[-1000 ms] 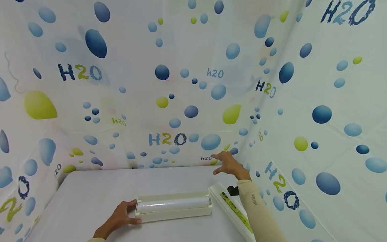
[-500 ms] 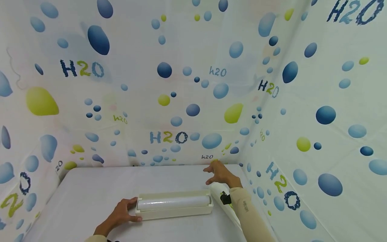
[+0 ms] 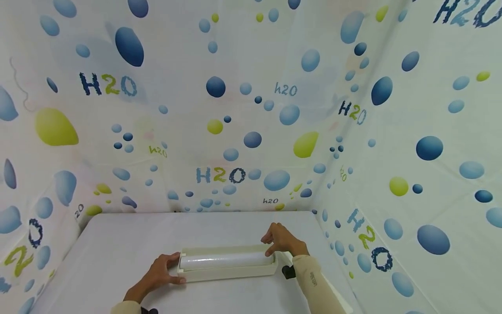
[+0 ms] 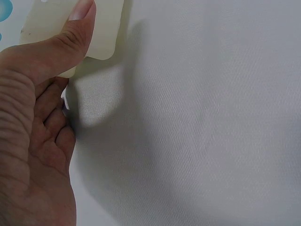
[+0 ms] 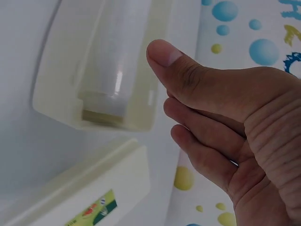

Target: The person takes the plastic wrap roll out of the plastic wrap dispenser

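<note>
A cream plastic cling film dispenser point(image 3: 227, 274) lies lengthwise on the white-covered table. Its top is off, and a shiny clear roll of cling film point(image 3: 223, 261) sits in the trough. My left hand point(image 3: 160, 271) grips the left end, thumb on the front corner and fingers behind; the left wrist view shows the thumb point(image 4: 77, 35) pressed on the cream plastic. Over the right end hovers my right hand point(image 3: 284, 240), fingers loosely bent and holding nothing. In the right wrist view its thumb point(image 5: 164, 54) overlaps the dispenser's rear edge.
The dispenser's long cream lid point(image 5: 113, 183), with a green and yellow label, lies beside the right end, mostly hidden under my right forearm in the head view. White sheeting point(image 3: 251, 131) with blue and green drops rises behind the table and along both sides.
My right hand has come left and nearer, from beyond the lid to over the dispenser's right end. My left hand keeps its grip on the left end.
</note>
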Tool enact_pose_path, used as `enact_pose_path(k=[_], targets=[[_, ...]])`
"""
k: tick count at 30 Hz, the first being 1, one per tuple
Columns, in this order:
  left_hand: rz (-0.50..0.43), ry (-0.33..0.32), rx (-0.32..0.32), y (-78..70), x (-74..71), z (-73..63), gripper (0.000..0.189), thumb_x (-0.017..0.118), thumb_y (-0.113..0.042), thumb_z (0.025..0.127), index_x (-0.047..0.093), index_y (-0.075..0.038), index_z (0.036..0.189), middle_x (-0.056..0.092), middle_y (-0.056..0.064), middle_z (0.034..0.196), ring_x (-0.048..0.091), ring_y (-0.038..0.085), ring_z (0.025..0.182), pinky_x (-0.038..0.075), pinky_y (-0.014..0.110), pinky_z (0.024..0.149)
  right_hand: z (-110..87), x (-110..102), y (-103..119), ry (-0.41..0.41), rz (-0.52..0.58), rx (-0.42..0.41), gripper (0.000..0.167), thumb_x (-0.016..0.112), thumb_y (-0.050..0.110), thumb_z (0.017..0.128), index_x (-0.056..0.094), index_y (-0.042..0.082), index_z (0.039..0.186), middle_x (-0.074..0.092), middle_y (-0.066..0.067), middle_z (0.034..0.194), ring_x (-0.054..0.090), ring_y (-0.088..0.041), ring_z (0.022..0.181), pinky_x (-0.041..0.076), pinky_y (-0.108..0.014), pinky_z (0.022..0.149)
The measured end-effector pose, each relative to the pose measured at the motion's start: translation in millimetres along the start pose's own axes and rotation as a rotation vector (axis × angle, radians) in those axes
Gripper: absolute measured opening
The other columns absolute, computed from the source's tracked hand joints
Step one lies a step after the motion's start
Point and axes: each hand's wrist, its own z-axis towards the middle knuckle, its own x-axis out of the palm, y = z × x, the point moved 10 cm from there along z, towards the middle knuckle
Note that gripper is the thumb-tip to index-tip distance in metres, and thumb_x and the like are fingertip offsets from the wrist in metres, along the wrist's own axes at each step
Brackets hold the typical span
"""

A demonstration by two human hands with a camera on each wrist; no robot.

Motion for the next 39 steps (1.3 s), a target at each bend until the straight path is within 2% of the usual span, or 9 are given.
enact_pose_path(k=[5,8,10,12,15,20,30,35,39], targets=[[-0.002,-0.002,-0.003,-0.5,-1.1,0.6,0.099,0.104,-0.030,0.072,0.057,0.016,0.146,0.057,0.037,0.153,0.056,0.058,0.143,0.040,0.073,0.122,2.2,15.1,-5.4,0.021,-0.008,0.005,0.044,0.101,-0.001,0.070,0.083,-0.004,0.111,0.085,-0.015,0.109,0.085,-0.030,0.098,0.071,-0.041,0.087],[0.002,-0.006,-0.004,1.3,0.4,1.1,0.100,0.104,-0.030,0.071,0.057,0.015,0.146,0.057,0.036,0.153,0.055,0.058,0.143,0.040,0.074,0.123,8.3,27.4,-20.3,0.030,-0.035,0.013,0.044,0.102,0.004,0.070,0.085,0.001,0.110,0.086,-0.009,0.106,0.084,-0.022,0.095,0.071,-0.036,0.085],[-0.003,-0.006,0.006,1.6,1.6,2.0,0.099,0.104,-0.030,0.071,0.057,0.015,0.146,0.057,0.037,0.153,0.055,0.059,0.143,0.040,0.074,0.122,18.1,39.5,-40.4,0.016,-0.086,-0.036,0.045,0.104,0.011,0.069,0.086,0.007,0.110,0.087,-0.004,0.104,0.082,-0.015,0.092,0.068,-0.031,0.081],[-0.009,-0.010,0.015,2.3,2.5,3.1,0.099,0.104,-0.031,0.071,0.058,0.015,0.146,0.057,0.037,0.153,0.055,0.060,0.143,0.040,0.074,0.122,20.3,44.0,-45.3,-0.001,-0.123,-0.037,0.046,0.105,0.012,0.068,0.086,0.009,0.110,0.086,-0.002,0.103,0.077,-0.014,0.092,0.065,-0.030,0.082],[-0.001,-0.026,0.028,2.3,1.9,4.4,0.099,0.104,-0.033,0.071,0.059,0.015,0.145,0.059,0.036,0.152,0.056,0.059,0.142,0.041,0.074,0.121,17.8,45.8,-40.2,-0.018,-0.183,-0.054,0.051,0.106,0.013,0.067,0.085,0.009,0.113,0.083,-0.002,0.105,0.068,-0.017,0.090,0.060,-0.031,0.081],[0.022,-0.030,0.049,-1.7,1.1,4.0,0.097,0.103,-0.034,0.072,0.060,0.015,0.144,0.059,0.037,0.151,0.059,0.058,0.139,0.045,0.073,0.119,3.3,41.7,-10.2,0.003,-0.280,0.007,0.053,0.104,0.010,0.067,0.083,0.006,0.116,0.075,-0.003,0.104,0.059,-0.015,0.088,0.056,-0.029,0.082],[-0.051,-0.007,0.010,-4.9,1.2,2.3,0.098,0.104,-0.027,0.071,0.058,0.016,0.146,0.057,0.037,0.153,0.056,0.058,0.144,0.039,0.073,0.122,9.7,50.4,7.5,-0.020,-0.520,-0.022,0.042,0.105,0.013,0.066,0.077,0.008,0.096,0.068,0.001,0.083,0.045,-0.008,0.071,0.048,-0.025,0.066],[-0.046,-0.003,-0.001,-3.1,1.0,0.1,0.098,0.104,-0.028,0.072,0.057,0.016,0.146,0.057,0.038,0.153,0.055,0.058,0.144,0.040,0.073,0.123,14.3,55.5,7.0,-0.013,-0.503,-0.015,0.042,0.105,0.009,0.064,0.074,0.007,0.093,0.068,0.000,0.083,0.049,-0.010,0.071,0.052,-0.028,0.067],[-0.016,-0.010,0.008,-1.0,0.2,-2.8,0.098,0.104,-0.031,0.072,0.058,0.017,0.144,0.059,0.038,0.151,0.057,0.059,0.141,0.041,0.074,0.120,23.6,67.8,-12.0,-0.016,-0.469,-0.051,0.044,0.104,0.010,0.063,0.074,0.009,0.094,0.068,0.000,0.084,0.053,-0.012,0.072,0.052,-0.037,0.062]])
